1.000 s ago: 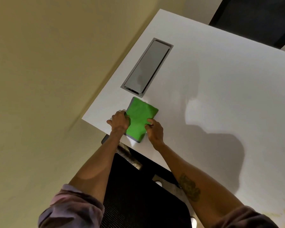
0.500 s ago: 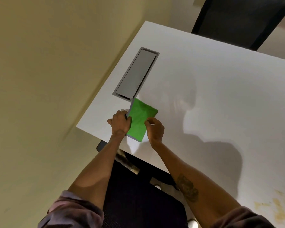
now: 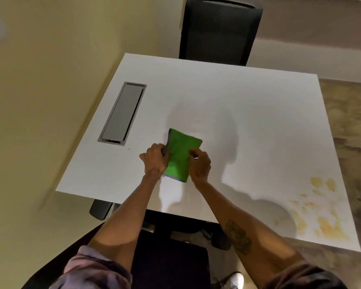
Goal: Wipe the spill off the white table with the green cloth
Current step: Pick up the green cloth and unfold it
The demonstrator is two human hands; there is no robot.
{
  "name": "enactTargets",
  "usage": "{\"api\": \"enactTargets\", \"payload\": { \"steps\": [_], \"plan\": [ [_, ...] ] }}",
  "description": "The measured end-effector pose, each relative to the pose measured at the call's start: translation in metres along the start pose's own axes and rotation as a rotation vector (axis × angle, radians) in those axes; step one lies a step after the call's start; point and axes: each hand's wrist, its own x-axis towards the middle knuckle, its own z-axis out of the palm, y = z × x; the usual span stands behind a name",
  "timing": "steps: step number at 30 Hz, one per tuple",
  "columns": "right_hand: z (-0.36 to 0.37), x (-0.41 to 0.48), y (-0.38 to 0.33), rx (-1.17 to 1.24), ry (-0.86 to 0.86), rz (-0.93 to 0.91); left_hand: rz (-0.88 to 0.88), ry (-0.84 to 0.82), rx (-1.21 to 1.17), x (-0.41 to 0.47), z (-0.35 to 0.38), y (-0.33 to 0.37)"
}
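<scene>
A folded green cloth (image 3: 180, 155) with a grey edge is held a little above the white table (image 3: 248, 113), near its front middle. My left hand (image 3: 155, 160) grips the cloth's left edge. My right hand (image 3: 199, 163) pinches its right edge. A yellowish spill (image 3: 319, 213) spreads over the table's front right corner, well to the right of both hands and apart from the cloth.
A grey cable hatch (image 3: 123, 114) is set into the table's left side. A black chair (image 3: 219, 30) stands behind the far edge. Another dark chair seat (image 3: 169, 259) sits below me at the near edge. A beige wall runs along the left.
The cloth and both hands have moved right, away from the cable hatch toward the table's middle. The view swung right, so the spill and the far chair now show.
</scene>
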Motion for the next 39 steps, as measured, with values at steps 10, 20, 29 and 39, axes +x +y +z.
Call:
{"api": "enactTargets", "payload": {
  "steps": [10, 20, 29, 39],
  "plan": [
    [-0.125, 0.002, 0.091, 0.051, 0.209, 0.159, 0.216, -0.136, -0.033, -0.071, 0.088, 0.115],
    [-0.225, -0.007, 0.172, 0.103, 0.327, 0.342, 0.458, -0.236, 0.025, -0.151, 0.17, 0.2],
    [-0.285, -0.017, 0.212, -0.033, 0.363, 0.434, 0.676, -0.324, 0.091, -0.212, 0.218, 0.253],
    [-0.331, -0.043, 0.255, 0.011, 0.643, 0.608, 0.835, -0.596, 0.135, -0.25, 0.257, 0.276]
  ]
}}
